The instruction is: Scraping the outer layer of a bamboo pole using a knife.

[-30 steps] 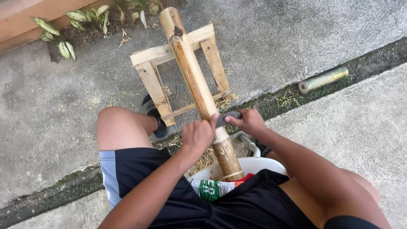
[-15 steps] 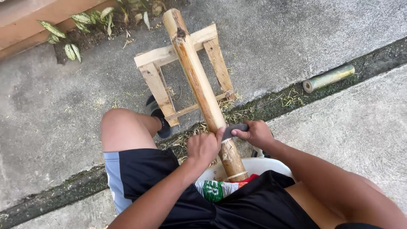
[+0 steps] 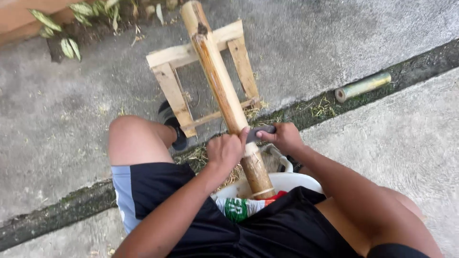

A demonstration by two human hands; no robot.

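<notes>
Head view: both hands, left [image 3: 224,152] and right [image 3: 283,137], fingers clenched on a blade [image 3: 260,133] across the bamboo pole [image 3: 220,86].

the person wears black shorts [image 3: 191,200] of a smooth, sporty cloth, with a pale blue-grey panel down the outer side of the left leg and a thin white edge at its hem. the shorts end above the knee, and both legs are bare below them. the arms are bare to the elbow and beyond; no sleeve, watch or ring shows on the left hand [image 3: 224,150] or the right hand [image 3: 284,138]. on the left foot sits a dark shoe [image 3: 174,126], black with a paler sole edge, only partly seen behind the knee. the right foot is hidden.
</notes>
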